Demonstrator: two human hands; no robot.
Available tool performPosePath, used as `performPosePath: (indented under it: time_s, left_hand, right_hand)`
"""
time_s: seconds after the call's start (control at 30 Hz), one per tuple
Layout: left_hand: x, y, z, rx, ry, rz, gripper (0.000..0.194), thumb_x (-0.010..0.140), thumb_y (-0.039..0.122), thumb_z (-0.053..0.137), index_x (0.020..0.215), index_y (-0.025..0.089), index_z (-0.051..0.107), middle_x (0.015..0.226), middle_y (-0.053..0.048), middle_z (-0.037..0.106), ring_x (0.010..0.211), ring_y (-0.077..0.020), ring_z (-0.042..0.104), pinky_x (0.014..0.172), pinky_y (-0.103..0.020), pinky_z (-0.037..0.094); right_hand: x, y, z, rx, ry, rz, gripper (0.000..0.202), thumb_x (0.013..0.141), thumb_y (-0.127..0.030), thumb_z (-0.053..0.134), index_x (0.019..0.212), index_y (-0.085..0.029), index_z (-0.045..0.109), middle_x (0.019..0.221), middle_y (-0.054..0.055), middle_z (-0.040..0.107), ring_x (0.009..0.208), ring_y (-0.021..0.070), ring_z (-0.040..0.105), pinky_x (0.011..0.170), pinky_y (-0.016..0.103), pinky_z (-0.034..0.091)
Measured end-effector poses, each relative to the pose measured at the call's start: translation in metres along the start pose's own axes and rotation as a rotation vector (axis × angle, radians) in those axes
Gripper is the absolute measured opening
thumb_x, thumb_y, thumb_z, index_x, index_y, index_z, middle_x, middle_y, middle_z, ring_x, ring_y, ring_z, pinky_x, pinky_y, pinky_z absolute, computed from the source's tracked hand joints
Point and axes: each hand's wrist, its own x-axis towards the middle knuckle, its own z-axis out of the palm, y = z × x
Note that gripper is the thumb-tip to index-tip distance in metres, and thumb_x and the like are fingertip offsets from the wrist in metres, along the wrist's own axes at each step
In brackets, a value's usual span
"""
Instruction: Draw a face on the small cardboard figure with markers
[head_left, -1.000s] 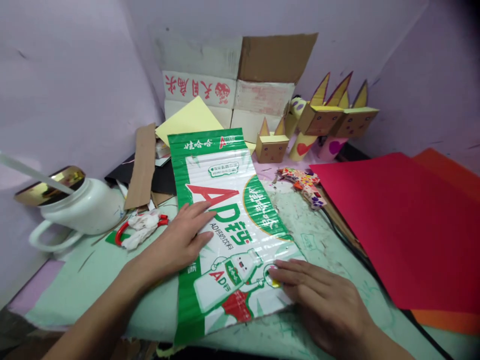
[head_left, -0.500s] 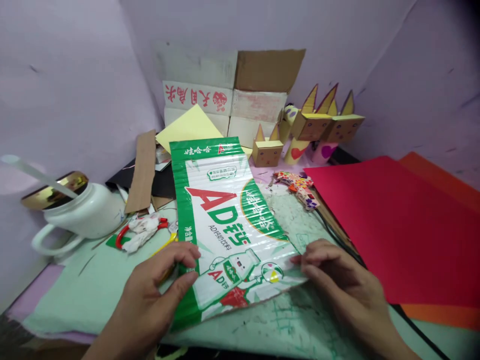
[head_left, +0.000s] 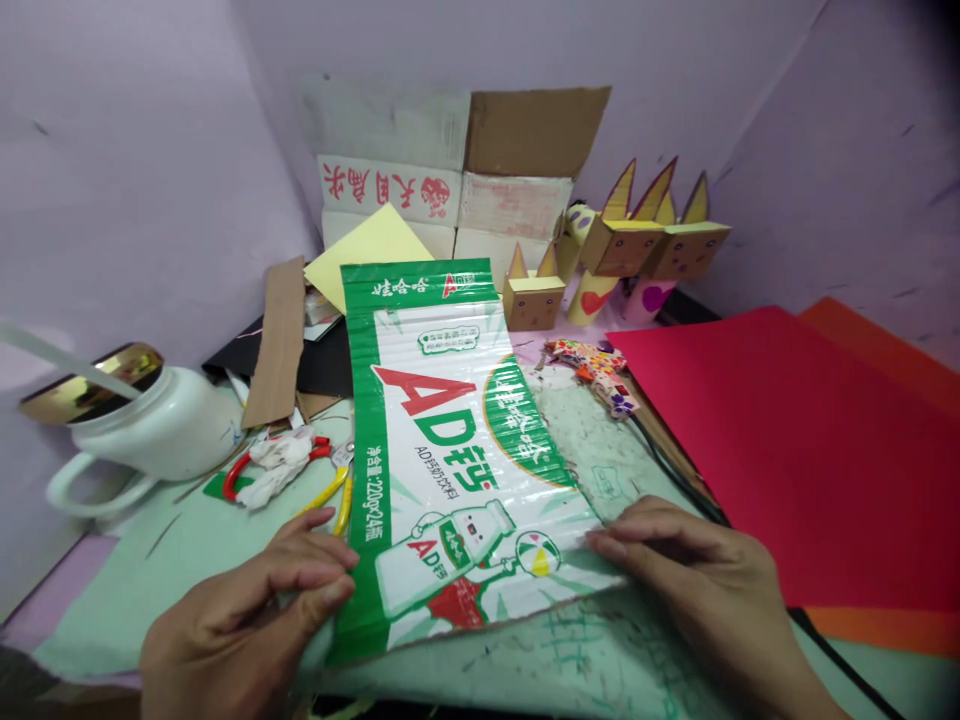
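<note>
A sheet of printed cardboard (head_left: pixel 442 450), green and white with red and green lettering and a cartoon bottle, lies tilted toward me over the table. Fingers and thumb of my right hand (head_left: pixel 690 570) pinch its lower right corner. At the lower left edge is my left hand (head_left: pixel 247 620), thumb and fingertips drawn together against the green border; how much of the edge sits between them is hard to see. Yellow-handled scissors or pliers (head_left: pixel 341 495) lie just beyond the left hand, partly covered by it. Beside them is a red-handled tool (head_left: pixel 277 468) wrapped in white material.
A white mug (head_left: pixel 165 430) with a gold lid and straw stands left. Red paper (head_left: pixel 787 460) and orange paper (head_left: pixel 870 630) lie right, with a black cable (head_left: pixel 675 480) alongside. Cardboard animal figures (head_left: pixel 536 300) and an unfolded carton (head_left: pixel 390 190) stand at the back.
My left hand has slid left and down, off the printed face to the sheet's edge. The sheet has shifted and turned slightly, uncovering the yellow handles. My right hand keeps its corner.
</note>
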Motion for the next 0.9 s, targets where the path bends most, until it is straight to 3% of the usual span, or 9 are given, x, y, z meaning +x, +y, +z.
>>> performPosePath:
  time_s: [0.1, 0.27, 0.33, 0.43, 0.53, 0.6, 0.67, 0.77, 0.9]
  left_hand:
    - [-0.004, -0.008, -0.004, 0.054, -0.016, -0.008, 0.011, 0.078, 0.031, 0.067, 0.067, 0.03, 0.068, 0.077, 0.007, 0.072, 0.088, -0.02, 0.07, 0.105, -0.047, 0.048]
    - [-0.008, -0.009, -0.012, 0.332, -0.036, -0.074, 0.027, 0.083, 0.052, 0.057, 0.071, 0.03, 0.068, 0.073, 0.003, 0.072, 0.095, -0.0254, 0.068, 0.085, -0.04, 0.057]
    - [-0.008, -0.007, -0.016, 0.325, -0.065, -0.014, 0.034, 0.089, 0.048, 0.05, 0.065, 0.028, 0.064, 0.07, 0.002, 0.07, 0.088, -0.0224, 0.068, 0.084, -0.036, 0.056]
    - [-0.008, -0.008, -0.022, 0.14, -0.14, 0.137, 0.035, 0.092, 0.045, 0.047, 0.064, 0.026, 0.057, 0.071, 0.002, 0.067, 0.084, -0.0193, 0.066, 0.089, -0.034, 0.054]
    - [-0.008, -0.015, -0.024, 0.107, -0.28, 0.311, 0.033, 0.086, 0.061, 0.051, 0.101, 0.033, 0.06, 0.107, -0.002, 0.069, 0.109, -0.0246, 0.061, 0.098, -0.043, 0.05]
    - [-0.008, -0.019, -0.023, 0.241, -0.397, 0.407, 0.052, 0.08, 0.062, 0.059, 0.124, 0.036, 0.052, 0.131, -0.006, 0.06, 0.121, -0.0285, 0.055, 0.1, -0.045, 0.049]
    - [-0.008, -0.022, -0.022, 0.355, -0.455, 0.422, 0.057, 0.077, 0.05, 0.067, 0.13, 0.038, 0.049, 0.134, -0.006, 0.059, 0.122, -0.0292, 0.055, 0.1, -0.045, 0.05]
    - [-0.008, -0.021, -0.02, 0.352, -0.442, 0.34, 0.044, 0.081, 0.041, 0.065, 0.124, 0.04, 0.057, 0.123, -0.003, 0.067, 0.116, -0.0284, 0.06, 0.101, -0.046, 0.049]
    - [-0.006, -0.015, -0.011, 0.279, -0.37, 0.288, 0.022, 0.086, 0.043, 0.059, 0.105, 0.037, 0.068, 0.105, 0.0, 0.074, 0.1, -0.0246, 0.068, 0.094, -0.041, 0.054]
  right_hand:
    - [0.001, 0.0, 0.0, -0.01, 0.032, 0.009, 0.009, 0.064, -0.031, 0.08, 0.062, -0.025, 0.075, 0.063, 0.002, 0.071, 0.055, 0.0169, 0.069, 0.048, 0.017, 0.056]
    - [0.002, 0.002, 0.0, -0.034, 0.081, 0.039, 0.011, 0.062, -0.036, 0.08, 0.064, -0.026, 0.076, 0.065, 0.002, 0.073, 0.054, 0.0195, 0.07, 0.045, 0.02, 0.057]
    - [0.002, 0.002, 0.001, -0.058, 0.086, 0.058, 0.013, 0.063, -0.038, 0.08, 0.066, -0.026, 0.076, 0.064, 0.002, 0.073, 0.054, 0.0204, 0.07, 0.045, 0.021, 0.058]
    - [0.0, 0.003, 0.001, -0.105, 0.073, 0.054, 0.018, 0.068, -0.044, 0.076, 0.068, -0.026, 0.077, 0.067, 0.003, 0.074, 0.06, 0.022, 0.072, 0.049, 0.022, 0.06]
    - [-0.003, 0.007, -0.004, -0.052, 0.016, 0.036, 0.026, 0.086, -0.047, 0.06, 0.083, -0.027, 0.077, 0.073, 0.002, 0.076, 0.071, 0.0206, 0.074, 0.062, 0.022, 0.062]
    - [-0.005, 0.011, -0.01, -0.003, -0.094, -0.037, 0.033, 0.095, -0.049, 0.047, 0.102, -0.03, 0.074, 0.086, 0.003, 0.077, 0.08, 0.0208, 0.074, 0.071, 0.026, 0.061]
    - [-0.005, 0.013, -0.017, -0.086, -0.225, -0.201, 0.04, 0.094, -0.055, 0.046, 0.117, -0.031, 0.068, 0.104, 0.004, 0.074, 0.097, 0.0252, 0.07, 0.08, 0.033, 0.06]
    - [0.0, 0.011, -0.022, -0.322, -0.362, -0.43, 0.04, 0.087, -0.052, 0.06, 0.118, -0.028, 0.067, 0.117, 0.006, 0.069, 0.113, 0.0289, 0.062, 0.09, 0.04, 0.054]
    - [0.012, 0.002, -0.017, -0.37, -0.417, -0.554, 0.02, 0.088, -0.028, 0.061, 0.106, -0.026, 0.069, 0.104, 0.003, 0.074, 0.105, 0.0227, 0.067, 0.095, 0.035, 0.051]
